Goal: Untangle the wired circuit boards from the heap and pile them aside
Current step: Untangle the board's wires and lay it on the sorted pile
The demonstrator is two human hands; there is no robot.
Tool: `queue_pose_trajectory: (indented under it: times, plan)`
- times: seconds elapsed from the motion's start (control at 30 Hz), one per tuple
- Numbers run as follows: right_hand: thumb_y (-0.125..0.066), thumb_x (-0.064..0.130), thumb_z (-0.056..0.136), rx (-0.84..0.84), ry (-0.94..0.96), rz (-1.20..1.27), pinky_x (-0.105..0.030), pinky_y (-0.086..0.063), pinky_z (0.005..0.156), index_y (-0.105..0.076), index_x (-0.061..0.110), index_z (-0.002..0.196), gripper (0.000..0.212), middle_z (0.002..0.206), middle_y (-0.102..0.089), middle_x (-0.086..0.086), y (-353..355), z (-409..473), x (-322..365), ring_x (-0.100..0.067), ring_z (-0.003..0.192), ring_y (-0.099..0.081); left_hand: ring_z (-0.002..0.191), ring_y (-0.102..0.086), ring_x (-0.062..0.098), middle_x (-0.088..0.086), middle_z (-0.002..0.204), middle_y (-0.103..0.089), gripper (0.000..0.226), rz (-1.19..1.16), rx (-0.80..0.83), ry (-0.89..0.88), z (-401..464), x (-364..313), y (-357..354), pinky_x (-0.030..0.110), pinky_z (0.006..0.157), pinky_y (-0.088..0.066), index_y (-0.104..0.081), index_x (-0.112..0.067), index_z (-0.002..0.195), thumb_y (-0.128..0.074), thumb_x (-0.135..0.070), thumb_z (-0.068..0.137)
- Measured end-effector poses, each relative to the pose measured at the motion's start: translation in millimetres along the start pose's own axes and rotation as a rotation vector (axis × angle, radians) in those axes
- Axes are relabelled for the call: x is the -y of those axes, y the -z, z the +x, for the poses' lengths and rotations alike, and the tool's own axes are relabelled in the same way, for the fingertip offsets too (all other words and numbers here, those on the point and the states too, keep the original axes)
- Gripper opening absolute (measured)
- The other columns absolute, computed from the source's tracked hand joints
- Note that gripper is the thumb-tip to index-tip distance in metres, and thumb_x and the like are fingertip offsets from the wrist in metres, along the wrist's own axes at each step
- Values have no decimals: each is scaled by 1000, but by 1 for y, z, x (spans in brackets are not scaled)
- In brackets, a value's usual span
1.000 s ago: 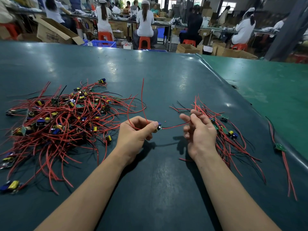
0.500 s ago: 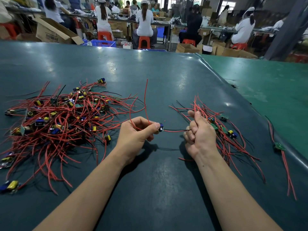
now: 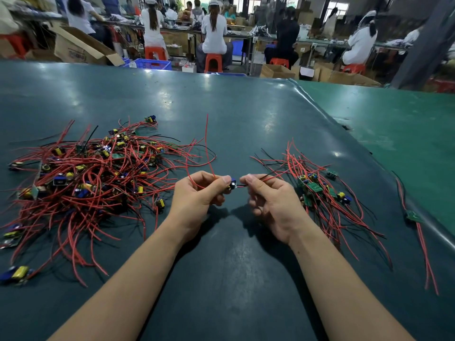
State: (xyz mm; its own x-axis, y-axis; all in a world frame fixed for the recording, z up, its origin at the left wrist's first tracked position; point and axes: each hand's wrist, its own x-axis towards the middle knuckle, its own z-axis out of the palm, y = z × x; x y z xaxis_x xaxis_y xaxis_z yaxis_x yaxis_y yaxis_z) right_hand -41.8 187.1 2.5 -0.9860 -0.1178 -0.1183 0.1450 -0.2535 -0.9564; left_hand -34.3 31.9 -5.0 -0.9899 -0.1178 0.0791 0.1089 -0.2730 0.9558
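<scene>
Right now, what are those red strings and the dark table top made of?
The red wires look like thin metal leads in soft plastic or rubbery sleeves: they bend in loose curves and have a dull sheen. The metal inside cannot be seen. The table top looks like a smooth dark green rubber or vinyl mat: ceiling lights reflect softly on it, and its right edge curls up.

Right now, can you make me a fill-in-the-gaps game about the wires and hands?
1. The big tangled heap lies on the person's ____ side.
2. Most of the wires are ____ in colour.
3. The left hand and right hand pinch one small ____ between them.
4. The sorted pile lies beside the ____ hand.

Missing words: left; red; circuit board; right
</scene>
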Motion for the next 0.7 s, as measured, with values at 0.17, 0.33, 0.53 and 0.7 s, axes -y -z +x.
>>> queue_pose_trajectory:
  times: [0.17, 0.33, 0.53, 0.7]
  plan:
    - [-62, 25, 96, -111, 126, -89, -17, -36, 38, -73, 10, 80, 24, 59, -61, 2, 0, 0, -1, -7, 43, -48, 47, -49, 13, 9, 64, -67, 17, 24, -29, -20, -1, 0, -1, 22, 51, -43, -65, -10, 66, -76, -7, 79]
    - [-63, 24, 96, -248, 231, -97, -18, -33, 38, -74, 13, 78, 24, 57, -61, 4, -1, 2, -2, -9, 39, -45, 47, -49, 13, 8, 65, -68, 22, 52, 7, -32, -1, -1, -3, 22, 51, -43, -63, -14, 60, -78, -10, 76]
    - [-59, 18, 98, -331, 297, -125, -19, -35, 36, -71, 12, 81, 23, 56, -62, 4, -1, 6, -5, -8, 36, -45, 47, -49, 13, 11, 66, -69, 28, 69, 19, -49, -1, -1, -3, 25, 51, -42, -63, -18, 57, -77, -7, 79]
    - [-62, 20, 96, -295, 256, -68, -18, -35, 36, -70, 14, 90, 12, 56, -62, 3, -1, 6, -2, -9, 37, -45, 46, -48, 13, 9, 64, -68, 29, 60, 24, -39, 0, -1, -1, 23, 50, -41, -63, -19, 54, -78, -9, 77]
